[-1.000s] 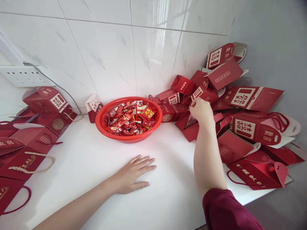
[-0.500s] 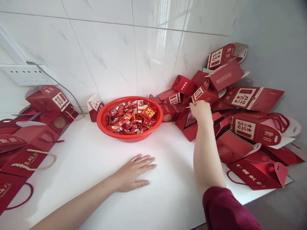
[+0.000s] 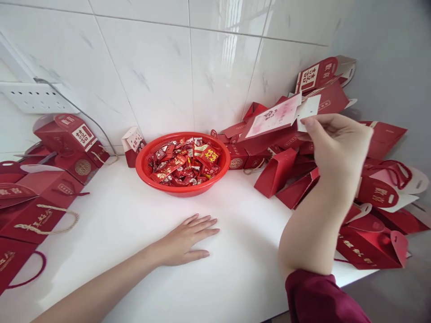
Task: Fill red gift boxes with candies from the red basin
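My left hand (image 3: 188,240) lies flat on the white tabletop (image 3: 235,269), fingers spread and holding nothing. At the right, my right hand (image 3: 336,139) is raised above the heap of red boxes, thumb and fingers pinched on a gift box (image 3: 276,117) by its pale flap. A pink printed panel shows on this box, which hangs tilted to the left of the fingers. Beyond my left hand stands a red plastic basket (image 3: 183,190) filled with wrapped candies (image 3: 182,163). Below the held box, red boxes (image 3: 278,172) rest on the table.
Red boxes (image 3: 43,220) with rope handles are stacked along the left edge. A small box (image 3: 133,146) stands between the basket and the tiled wall (image 3: 151,67). More boxes (image 3: 373,242) pile up near the right edge. A power strip (image 3: 37,98) with a cord is on the wall.
My right hand has lifted the gift box out of the right-hand pile, rising and moving right. My left hand has stayed flat on the table. The view has shifted slightly.
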The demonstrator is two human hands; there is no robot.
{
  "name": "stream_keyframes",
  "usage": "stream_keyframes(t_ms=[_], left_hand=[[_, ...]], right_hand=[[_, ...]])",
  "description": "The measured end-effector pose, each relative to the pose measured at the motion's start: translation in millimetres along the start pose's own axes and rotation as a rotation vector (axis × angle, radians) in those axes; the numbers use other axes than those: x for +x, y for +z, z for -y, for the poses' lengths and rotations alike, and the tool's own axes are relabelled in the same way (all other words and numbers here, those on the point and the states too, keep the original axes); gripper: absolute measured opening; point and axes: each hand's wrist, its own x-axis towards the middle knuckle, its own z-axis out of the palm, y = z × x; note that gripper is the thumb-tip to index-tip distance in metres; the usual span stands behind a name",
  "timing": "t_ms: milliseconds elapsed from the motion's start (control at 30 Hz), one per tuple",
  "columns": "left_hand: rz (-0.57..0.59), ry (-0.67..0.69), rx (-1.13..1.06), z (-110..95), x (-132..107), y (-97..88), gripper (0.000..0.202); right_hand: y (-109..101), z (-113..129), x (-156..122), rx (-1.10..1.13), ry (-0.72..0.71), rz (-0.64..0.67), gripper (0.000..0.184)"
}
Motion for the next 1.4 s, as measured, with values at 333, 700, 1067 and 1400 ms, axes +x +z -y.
stream_keyframes(t_ms=[333, 700, 1067, 1400], left_hand=[[-0.285, -0.103, 0.115, -85, -65, -151.1, 0.018], [-0.341, -0.15, 0.112, -67, -45, -126.3, 0.022], [-0.149, -0.211, 0.034, -66, -41, -119.8, 0.047], [-0.18, -0.165, 0.209, -74, -50, -108.3, 0.059]], right_hand=[[-17, 59, -25, 0.295, -0.118, 0.587, 0.012], [55, 85, -67, 0.166, -0.454, 1.266, 0.019], [60, 89, -86, -0.112, -0.483, 1.397, 0.029], [34, 101, -96, -0.291, -0.565, 1.379, 0.039]])
